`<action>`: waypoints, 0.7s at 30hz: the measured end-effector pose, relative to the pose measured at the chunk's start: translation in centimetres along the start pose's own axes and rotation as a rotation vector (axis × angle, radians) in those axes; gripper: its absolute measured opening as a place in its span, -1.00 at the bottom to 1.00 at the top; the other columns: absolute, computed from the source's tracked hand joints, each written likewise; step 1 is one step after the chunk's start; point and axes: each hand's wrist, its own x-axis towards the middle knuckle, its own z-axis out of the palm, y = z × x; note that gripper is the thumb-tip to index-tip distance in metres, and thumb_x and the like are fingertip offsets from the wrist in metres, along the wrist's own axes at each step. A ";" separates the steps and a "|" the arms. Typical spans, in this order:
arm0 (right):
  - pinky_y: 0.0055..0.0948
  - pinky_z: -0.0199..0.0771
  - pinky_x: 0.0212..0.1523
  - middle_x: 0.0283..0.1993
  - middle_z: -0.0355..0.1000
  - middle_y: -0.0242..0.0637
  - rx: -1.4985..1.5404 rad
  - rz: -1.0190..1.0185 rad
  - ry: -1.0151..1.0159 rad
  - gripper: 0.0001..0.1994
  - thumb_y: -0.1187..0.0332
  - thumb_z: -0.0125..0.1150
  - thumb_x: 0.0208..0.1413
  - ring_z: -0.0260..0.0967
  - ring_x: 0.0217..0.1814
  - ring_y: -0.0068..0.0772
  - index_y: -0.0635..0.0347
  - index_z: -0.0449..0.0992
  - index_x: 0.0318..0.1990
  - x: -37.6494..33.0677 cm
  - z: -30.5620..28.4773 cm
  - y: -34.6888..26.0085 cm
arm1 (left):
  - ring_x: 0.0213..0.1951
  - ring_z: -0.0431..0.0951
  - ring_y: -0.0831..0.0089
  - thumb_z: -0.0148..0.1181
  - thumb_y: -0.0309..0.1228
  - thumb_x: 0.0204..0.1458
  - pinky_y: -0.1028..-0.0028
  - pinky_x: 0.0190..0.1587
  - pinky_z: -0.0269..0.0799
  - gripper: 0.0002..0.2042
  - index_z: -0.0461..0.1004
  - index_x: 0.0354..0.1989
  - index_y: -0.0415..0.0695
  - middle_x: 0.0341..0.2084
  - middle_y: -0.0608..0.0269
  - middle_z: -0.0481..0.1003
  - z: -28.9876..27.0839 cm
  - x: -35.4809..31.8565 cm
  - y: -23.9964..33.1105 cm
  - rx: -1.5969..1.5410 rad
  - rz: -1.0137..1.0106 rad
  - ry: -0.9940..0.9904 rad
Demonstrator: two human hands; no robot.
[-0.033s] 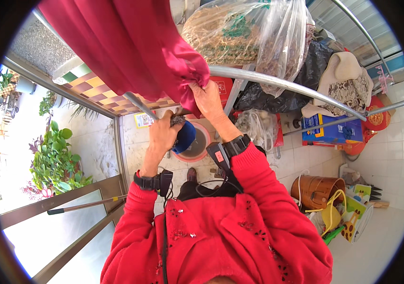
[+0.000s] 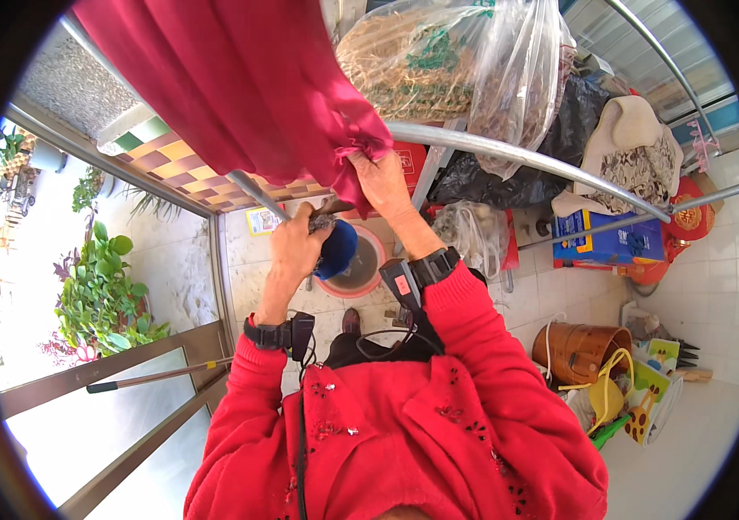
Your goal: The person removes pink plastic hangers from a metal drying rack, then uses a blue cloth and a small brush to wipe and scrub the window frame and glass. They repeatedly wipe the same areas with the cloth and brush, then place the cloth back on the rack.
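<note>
A large dark red, shiny cloth (image 2: 239, 87) hangs from the upper left over a metal rail. My right hand (image 2: 382, 184) is closed on its gathered lower edge, pinching the fabric between thumb and fingers. Just to the left, my left hand (image 2: 296, 243) is closed around a small brown and grey object (image 2: 324, 220), whose kind I cannot make out. Below the hands is a blue container (image 2: 337, 251), partly hidden by my left hand. It overlaps a pink basin (image 2: 372, 282) of greyish water on the floor.
A curved metal rail (image 2: 525, 156) runs rightward from the cloth. Clear plastic bags (image 2: 439, 52) of straw-like material lie behind it, with a blue box (image 2: 621, 236) to the right. Nearer stands a wooden bucket (image 2: 573, 351). At left are a door frame (image 2: 126, 364) and leafy plants (image 2: 105, 286).
The cloth's gathered edge and my right hand's fingers have shifted slightly right. My left hand has barely moved.
</note>
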 end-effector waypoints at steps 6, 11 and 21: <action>-0.53 0.42 -0.11 -0.16 0.46 -0.43 0.382 0.183 -0.092 -0.78 0.39 0.12 0.18 0.39 -0.15 -0.62 0.28 0.46 -0.06 -1.1 -2.7 -0.4 | -0.28 0.54 -0.06 0.22 -0.21 -0.10 0.14 -0.24 0.41 -0.64 0.43 -0.16 -0.16 -0.42 -0.10 0.54 -1.7 -0.5 -3.0 0.083 -0.030 0.038; -0.54 0.39 -0.08 -0.13 0.42 -0.46 0.423 0.337 -0.254 -0.74 0.28 0.15 0.18 0.34 -0.09 -0.62 0.21 0.44 -0.05 -3.1 -1.2 -3.4 | -0.23 0.52 -0.09 0.19 -0.23 -0.12 0.11 -0.18 0.39 -0.62 0.45 -0.10 -0.09 -0.37 -0.16 0.53 -2.3 0.8 -2.8 0.045 -0.023 0.029; -0.18 0.59 -0.32 -0.37 0.50 -0.02 0.936 0.438 -0.201 -0.70 0.29 0.10 0.19 0.53 -0.41 -0.15 0.32 0.37 -0.04 -1.6 0.5 -4.1 | -0.31 0.53 -0.05 0.24 -0.31 -0.12 0.13 -0.29 0.41 -0.67 0.39 -0.15 -0.10 -0.44 -0.04 0.54 -2.2 0.1 -0.4 0.093 0.159 0.118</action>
